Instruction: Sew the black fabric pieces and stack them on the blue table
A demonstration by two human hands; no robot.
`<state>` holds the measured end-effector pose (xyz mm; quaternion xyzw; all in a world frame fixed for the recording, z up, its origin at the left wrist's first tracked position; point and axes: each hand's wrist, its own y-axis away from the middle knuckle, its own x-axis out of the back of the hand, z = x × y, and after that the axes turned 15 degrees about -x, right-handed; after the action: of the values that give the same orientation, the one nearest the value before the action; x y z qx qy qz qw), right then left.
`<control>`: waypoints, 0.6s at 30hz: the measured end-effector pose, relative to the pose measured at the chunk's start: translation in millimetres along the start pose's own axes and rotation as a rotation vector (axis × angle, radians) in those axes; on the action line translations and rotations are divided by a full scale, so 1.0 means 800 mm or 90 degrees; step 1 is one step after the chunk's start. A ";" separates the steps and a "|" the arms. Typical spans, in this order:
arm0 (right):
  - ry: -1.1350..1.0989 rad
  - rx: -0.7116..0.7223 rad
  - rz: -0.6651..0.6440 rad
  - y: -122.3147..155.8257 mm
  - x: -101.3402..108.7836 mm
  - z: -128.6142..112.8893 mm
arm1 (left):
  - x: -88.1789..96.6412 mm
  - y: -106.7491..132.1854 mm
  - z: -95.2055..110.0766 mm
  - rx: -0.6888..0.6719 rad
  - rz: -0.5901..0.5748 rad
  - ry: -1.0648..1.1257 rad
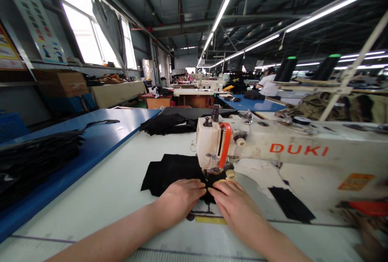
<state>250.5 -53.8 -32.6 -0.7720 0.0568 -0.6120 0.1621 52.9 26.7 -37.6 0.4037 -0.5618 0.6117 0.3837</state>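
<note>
A black fabric piece lies on the white sewing table under the head of a white sewing machine marked DUKI. My left hand rests flat on the fabric, fingers stretched toward the needle area. My right hand lies beside it, fingers extended and pressing the fabric just in front of the presser foot. The fingertips of both hands nearly meet.
A smaller black fabric piece lies right of my hands. More black cloth sits at the table's far end. A stack of dark pieces rests on the blue table at left. A person works far behind.
</note>
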 end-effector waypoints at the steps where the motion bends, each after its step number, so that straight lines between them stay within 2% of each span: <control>1: 0.001 0.000 -0.001 0.000 0.000 0.000 | 0.001 0.000 0.000 0.000 -0.003 -0.001; 11: 0.008 -0.009 -0.013 0.000 0.002 -0.001 | 0.000 0.000 0.001 -0.001 0.000 0.000; 18: 0.011 -0.012 -0.013 0.000 -0.001 0.001 | 0.003 -0.003 0.000 0.004 -0.030 0.006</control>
<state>250.8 -53.3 -33.2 -0.7687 0.0560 -0.6197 0.1482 54.2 26.7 -34.9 0.4149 -0.5483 0.6065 0.3992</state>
